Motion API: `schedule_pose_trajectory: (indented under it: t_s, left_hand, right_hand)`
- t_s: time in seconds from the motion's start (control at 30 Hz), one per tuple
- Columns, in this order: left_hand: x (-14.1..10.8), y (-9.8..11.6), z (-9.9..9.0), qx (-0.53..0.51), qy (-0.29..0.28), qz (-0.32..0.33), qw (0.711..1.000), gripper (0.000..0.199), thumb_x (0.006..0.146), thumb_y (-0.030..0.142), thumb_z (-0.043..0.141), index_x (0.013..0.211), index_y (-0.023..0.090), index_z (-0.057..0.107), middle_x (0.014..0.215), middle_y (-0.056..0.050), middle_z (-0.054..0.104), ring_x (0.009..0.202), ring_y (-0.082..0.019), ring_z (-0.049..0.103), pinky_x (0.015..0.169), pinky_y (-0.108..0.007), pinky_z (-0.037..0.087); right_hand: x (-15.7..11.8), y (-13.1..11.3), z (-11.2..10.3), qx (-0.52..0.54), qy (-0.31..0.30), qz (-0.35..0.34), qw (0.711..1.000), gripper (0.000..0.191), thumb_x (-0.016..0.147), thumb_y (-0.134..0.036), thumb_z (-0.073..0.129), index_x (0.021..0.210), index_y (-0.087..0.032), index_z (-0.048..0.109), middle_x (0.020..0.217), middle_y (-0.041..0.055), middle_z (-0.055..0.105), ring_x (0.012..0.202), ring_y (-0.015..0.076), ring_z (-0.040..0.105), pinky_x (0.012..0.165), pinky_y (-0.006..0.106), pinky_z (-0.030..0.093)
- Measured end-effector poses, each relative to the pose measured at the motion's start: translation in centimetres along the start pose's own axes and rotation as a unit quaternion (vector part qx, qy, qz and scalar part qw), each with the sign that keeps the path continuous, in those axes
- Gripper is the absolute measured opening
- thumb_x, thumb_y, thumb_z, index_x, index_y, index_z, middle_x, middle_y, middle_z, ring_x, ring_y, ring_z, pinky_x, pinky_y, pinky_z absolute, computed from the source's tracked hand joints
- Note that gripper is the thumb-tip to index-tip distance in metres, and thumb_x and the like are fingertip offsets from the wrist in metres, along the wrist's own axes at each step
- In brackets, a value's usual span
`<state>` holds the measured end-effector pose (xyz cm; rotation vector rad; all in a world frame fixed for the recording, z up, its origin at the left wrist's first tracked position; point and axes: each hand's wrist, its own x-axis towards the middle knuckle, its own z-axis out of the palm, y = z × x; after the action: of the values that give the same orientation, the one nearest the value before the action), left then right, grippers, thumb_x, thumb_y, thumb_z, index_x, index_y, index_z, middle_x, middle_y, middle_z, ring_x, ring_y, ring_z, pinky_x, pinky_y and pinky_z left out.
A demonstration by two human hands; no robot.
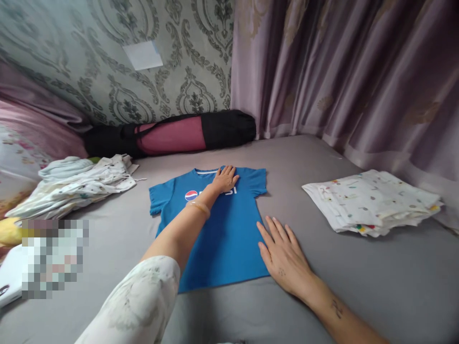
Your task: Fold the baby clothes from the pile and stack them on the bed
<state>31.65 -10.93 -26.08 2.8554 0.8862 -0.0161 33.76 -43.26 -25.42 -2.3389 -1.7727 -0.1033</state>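
Observation:
A blue Pepsi T-shirt (222, 243) lies spread flat, front side up, its collar pointing away from me. My left hand (225, 179) rests flat on the shirt just below the right end of the collar, fingers stretched out; its forearm, with a pale bangle on it, crosses the chest and hides part of the printed lettering. At the shirt's right side edge, near the lower corner, my right hand (285, 253) lies palm down with fingers spread, the fingertips at the cloth's edge. Neither hand grips anything.
A folded white patterned cloth (373, 200) lies on the grey bedsheet (287, 315) at right. On the left is a heap of light clothes (82, 184). A long black and maroon bag (172, 134) lies along the wall, and purple curtains (322, 67) hang at back right.

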Motion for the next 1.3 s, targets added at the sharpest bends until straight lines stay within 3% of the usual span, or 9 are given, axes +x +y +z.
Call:
schedule_pose_trajectory:
  t_s: [0.13,0.23,0.33,0.43,0.53,0.63,0.87,1.1,1.3]
  left_hand:
    - [0.0,1.3,-1.6,0.025,-0.018,-0.009,0.999,0.052,0.100,0.038,0.030,0.145,0.012,0.038,0.156,-0.017,0.031,0.146,-0.029,0.025,0.117,-0.051,0.018]
    - [-0.1,3.5,-2.8,0.038,0.036,-0.012,0.999,0.041,0.097,0.033,0.041,0.131,0.013,0.053,0.143,-0.018,0.047,0.135,-0.029,0.042,0.112,-0.048,0.028]
    - [0.0,6.3,-3.4,0.004,0.061,0.010,0.998,0.039,0.096,0.038,0.044,0.124,0.015,0.059,0.128,-0.016,0.059,0.122,-0.028,0.054,0.102,-0.040,0.041]
    - [0.3,8.8,-3.4,-0.044,0.025,0.034,0.998,0.043,0.094,0.047,0.047,0.118,0.015,0.063,0.115,-0.013,0.067,0.111,-0.024,0.062,0.092,-0.030,0.047]
    - [0.6,10.4,-3.2,-0.051,-0.009,0.008,0.999,0.046,0.088,0.055,0.054,0.109,0.016,0.067,0.111,-0.012,0.069,0.110,-0.025,0.063,0.087,-0.027,0.049]
    - [0.7,11.5,-3.1,-0.046,-0.013,-0.037,0.998,0.052,0.083,0.055,0.061,0.115,0.014,0.065,0.120,-0.016,0.066,0.113,-0.028,0.062,0.088,-0.029,0.050]
    - [1.3,13.3,-2.8,-0.043,-0.021,-0.097,0.994,0.034,0.086,0.027,0.055,0.116,0.016,0.067,0.116,-0.016,0.068,0.112,-0.026,0.064,0.089,-0.031,0.052]
    - [1.9,12.6,-2.4,-0.141,0.035,-0.133,0.980,0.024,0.085,0.024,0.058,0.105,0.017,0.069,0.109,-0.017,0.070,0.108,-0.029,0.066,0.087,-0.035,0.053]
    - [2.2,8.9,-4.1,-0.375,0.030,-0.203,0.904,0.015,0.080,0.028,0.064,0.076,0.013,0.066,0.073,-0.011,0.068,0.071,-0.023,0.069,0.065,-0.030,0.054]
  right_hand:
    - [0.0,-0.2,-0.2,0.023,0.020,0.006,1.000,0.050,0.097,-0.029,0.038,0.146,-0.018,0.046,0.154,0.0129,0.039,0.141,0.0298,0.035,0.113,0.053,0.028]
    - [0.0,-0.1,-0.2,0.055,0.054,0.018,0.997,0.050,0.096,-0.031,0.042,0.142,-0.013,0.048,0.148,0.0157,0.046,0.137,0.0291,0.040,0.113,0.050,0.030]
    - [0.1,0.3,-0.3,0.096,0.084,0.059,0.990,0.037,0.095,-0.032,0.046,0.123,-0.014,0.061,0.134,0.0156,0.057,0.122,0.0281,0.053,0.104,0.044,0.040]
    - [0.2,0.7,-0.4,0.121,0.098,0.097,0.983,0.022,0.094,-0.033,0.050,0.095,-0.018,0.066,0.116,0.0126,0.063,0.104,0.0257,0.060,0.091,0.040,0.045]
    - [0.2,0.7,-0.7,0.122,0.097,0.105,0.982,0.019,0.091,-0.033,0.055,0.081,-0.020,0.062,0.103,0.0099,0.063,0.094,0.0239,0.059,0.085,0.038,0.043]
    - [0.1,0.4,-1.1,0.116,0.089,0.108,0.983,0.018,0.089,-0.032,0.059,0.074,-0.021,0.058,0.094,0.0071,0.061,0.088,0.0225,0.056,0.080,0.036,0.041]
    - [-0.3,-0.2,-1.7,0.122,0.054,0.094,0.987,0.019,0.084,-0.028,0.064,0.070,-0.022,0.053,0.090,0.0037,0.060,0.088,0.0218,0.055,0.077,0.035,0.034]
    - [-0.6,-0.4,-1.9,0.179,0.047,0.061,0.981,0.009,0.082,-0.017,0.056,0.076,-0.022,0.052,0.082,0.0013,0.061,0.082,0.0191,0.057,0.076,0.033,0.035]
    - [-0.7,-1.0,-2.4,0.232,0.057,0.052,0.970,0.005,0.084,-0.019,0.050,0.083,-0.024,0.052,0.076,0.0008,0.065,0.073,0.0189,0.061,0.068,0.030,0.042]
